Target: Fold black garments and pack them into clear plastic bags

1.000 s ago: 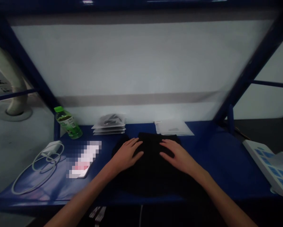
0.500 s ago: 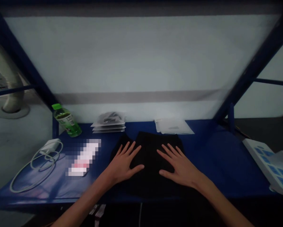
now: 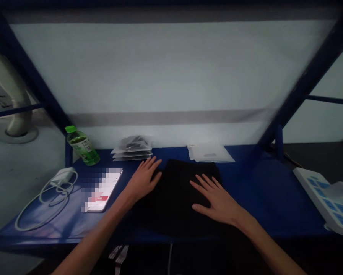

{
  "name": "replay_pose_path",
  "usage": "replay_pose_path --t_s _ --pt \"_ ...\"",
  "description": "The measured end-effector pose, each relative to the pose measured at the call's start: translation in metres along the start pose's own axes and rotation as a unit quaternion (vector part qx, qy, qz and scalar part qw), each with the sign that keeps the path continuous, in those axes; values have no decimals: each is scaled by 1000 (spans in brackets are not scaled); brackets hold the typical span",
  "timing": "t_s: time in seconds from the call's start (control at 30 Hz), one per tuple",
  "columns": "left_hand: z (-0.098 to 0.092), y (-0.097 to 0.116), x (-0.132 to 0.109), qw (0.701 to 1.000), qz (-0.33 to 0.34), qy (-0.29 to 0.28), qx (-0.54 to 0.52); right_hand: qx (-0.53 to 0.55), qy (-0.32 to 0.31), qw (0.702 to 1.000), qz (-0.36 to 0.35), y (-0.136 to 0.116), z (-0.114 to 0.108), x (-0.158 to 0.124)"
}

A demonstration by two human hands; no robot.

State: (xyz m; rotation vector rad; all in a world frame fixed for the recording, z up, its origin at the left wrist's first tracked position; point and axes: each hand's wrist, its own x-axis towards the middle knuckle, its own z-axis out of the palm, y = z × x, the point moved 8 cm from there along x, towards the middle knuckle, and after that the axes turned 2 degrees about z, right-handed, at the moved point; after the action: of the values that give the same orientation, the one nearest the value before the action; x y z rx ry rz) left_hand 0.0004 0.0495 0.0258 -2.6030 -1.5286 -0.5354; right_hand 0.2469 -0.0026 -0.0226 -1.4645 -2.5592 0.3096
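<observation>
A folded black garment (image 3: 179, 191) lies on the blue shelf (image 3: 260, 194) in front of me. My right hand (image 3: 217, 198) rests flat on its right half, fingers spread and holding nothing. My left hand (image 3: 144, 178) lies open at the garment's upper left corner, fingers stretched toward a stack of clear plastic bags (image 3: 132, 148) with dark contents at the back.
A green bottle (image 3: 82, 145) stands at the back left. A white charger and coiled cable (image 3: 47, 194) and a phone (image 3: 102, 189) lie on the left. Flat clear bags (image 3: 208, 152) sit behind the garment. A white device with blue keys (image 3: 326, 198) is at the right edge.
My left hand has slid up and left, off the middle of the garment to its upper left corner. My right hand stays flat on the garment.
</observation>
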Motion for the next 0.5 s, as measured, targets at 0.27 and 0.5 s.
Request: replay_pose_path --t_s 0.27,0.5 --pt "-12 -67 65 979 -89 111 143 2 -4 1000 8 1 0 0" --pt "-9 -74 65 978 -106 101 147 8 -2 1000 10 2 1 0"
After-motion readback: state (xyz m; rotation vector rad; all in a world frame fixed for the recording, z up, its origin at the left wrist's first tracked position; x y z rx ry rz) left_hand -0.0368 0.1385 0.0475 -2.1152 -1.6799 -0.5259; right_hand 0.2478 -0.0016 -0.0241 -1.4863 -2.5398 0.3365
